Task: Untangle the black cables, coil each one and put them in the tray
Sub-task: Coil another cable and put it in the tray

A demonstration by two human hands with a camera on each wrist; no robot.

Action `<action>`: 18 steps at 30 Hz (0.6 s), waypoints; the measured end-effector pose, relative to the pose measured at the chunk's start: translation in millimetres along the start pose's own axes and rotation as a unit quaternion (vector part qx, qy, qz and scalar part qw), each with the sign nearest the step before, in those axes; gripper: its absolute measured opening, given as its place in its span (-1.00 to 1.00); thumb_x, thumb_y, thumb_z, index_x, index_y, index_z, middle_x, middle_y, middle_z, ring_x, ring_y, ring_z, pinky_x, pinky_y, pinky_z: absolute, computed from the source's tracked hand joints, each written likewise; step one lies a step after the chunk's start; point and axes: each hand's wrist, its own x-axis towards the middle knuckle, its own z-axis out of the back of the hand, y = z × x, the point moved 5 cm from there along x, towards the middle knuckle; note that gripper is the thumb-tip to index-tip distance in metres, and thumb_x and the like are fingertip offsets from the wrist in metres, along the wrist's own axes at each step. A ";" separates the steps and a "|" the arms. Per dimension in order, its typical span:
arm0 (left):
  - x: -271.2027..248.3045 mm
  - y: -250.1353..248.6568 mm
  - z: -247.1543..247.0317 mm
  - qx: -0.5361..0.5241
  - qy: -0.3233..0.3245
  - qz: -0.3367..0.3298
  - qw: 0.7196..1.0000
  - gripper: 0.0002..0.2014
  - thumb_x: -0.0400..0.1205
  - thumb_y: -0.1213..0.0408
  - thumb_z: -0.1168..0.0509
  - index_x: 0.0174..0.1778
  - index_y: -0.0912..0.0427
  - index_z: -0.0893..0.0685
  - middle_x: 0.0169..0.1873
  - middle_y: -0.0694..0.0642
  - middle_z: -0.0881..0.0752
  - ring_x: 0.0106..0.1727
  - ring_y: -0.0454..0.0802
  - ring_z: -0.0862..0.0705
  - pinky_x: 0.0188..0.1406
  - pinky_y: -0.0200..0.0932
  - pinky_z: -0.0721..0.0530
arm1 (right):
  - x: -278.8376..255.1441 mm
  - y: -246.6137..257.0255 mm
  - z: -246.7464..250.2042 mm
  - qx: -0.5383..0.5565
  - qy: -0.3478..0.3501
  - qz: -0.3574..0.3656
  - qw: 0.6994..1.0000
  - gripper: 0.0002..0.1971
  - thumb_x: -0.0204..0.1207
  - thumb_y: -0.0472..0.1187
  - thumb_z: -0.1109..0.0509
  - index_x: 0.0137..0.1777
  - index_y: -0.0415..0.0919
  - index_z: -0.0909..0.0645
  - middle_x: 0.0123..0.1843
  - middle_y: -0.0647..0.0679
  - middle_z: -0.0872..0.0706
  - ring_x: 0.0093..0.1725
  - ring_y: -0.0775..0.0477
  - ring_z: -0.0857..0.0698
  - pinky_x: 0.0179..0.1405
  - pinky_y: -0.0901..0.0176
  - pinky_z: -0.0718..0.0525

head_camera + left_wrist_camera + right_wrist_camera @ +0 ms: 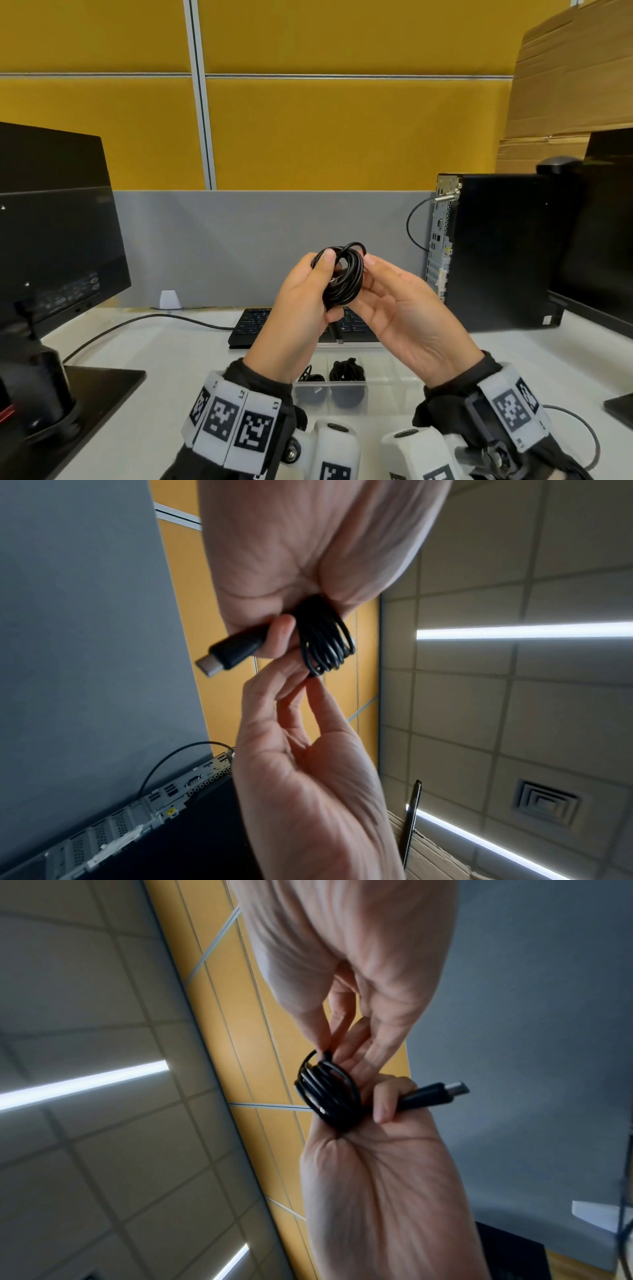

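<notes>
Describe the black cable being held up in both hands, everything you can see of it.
The black cable is thin, smooth and glossy, like plastic-sheathed cord, wound into a small tight coil of several loops. It is held upright in the air above the keyboard. The left hand grips one side of the coil, thumb over the top. The right hand pinches a loose loop at the coil's upper edge. One end hangs free below the left fist, ending in a black moulded plug with a metal tip.

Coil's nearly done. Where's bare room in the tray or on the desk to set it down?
Tray: right compartments look bare; the left and middle ones hold coiled cables. Desk is bare between monitor stand and keyboard, apart from a thin cable. Crowded: near edge under both wrists.
</notes>
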 end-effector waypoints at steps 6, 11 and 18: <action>-0.3 1.3 2.1 0.003 0.003 0.013 1.000 -0.81 0.71 0.29 -0.06 -0.05 0.26 -0.55 -0.25 0.11 -0.57 -0.21 -0.06 -0.50 -0.35 -0.20 -0.35 | -3.3 -12.3 -5.1 -0.023 0.009 -0.047 0.999 -0.72 0.50 -0.26 -0.34 0.13 -0.42 -0.64 -0.16 -0.23 -0.72 -0.20 -0.13 -0.66 -0.25 0.16 -0.70; 2.9 8.8 3.3 0.043 -0.014 0.024 0.999 -0.83 0.72 0.28 -0.06 -0.03 0.16 -0.55 -0.25 0.03 -0.62 -0.25 -0.15 -0.57 -0.37 -0.27 -0.44 | -4.3 -5.0 -4.1 -0.085 0.005 -0.002 0.996 -0.60 0.42 -0.27 -0.37 0.26 -0.34 -0.51 -0.14 -0.23 -0.70 -0.16 -0.11 -0.66 -0.16 0.07 -0.61; 1.1 12.2 -3.9 0.187 -0.007 -0.040 0.982 -0.80 0.77 0.14 0.04 0.09 0.15 -0.41 -0.13 0.00 -0.59 -0.20 -0.29 -0.56 -0.23 -0.39 -0.53 | -9.2 2.1 -9.7 -0.229 0.055 0.077 0.969 -0.77 0.48 -0.31 -0.42 0.08 -0.04 -0.60 -0.16 -0.10 -0.72 -0.15 -0.01 -0.70 -0.22 0.24 -0.64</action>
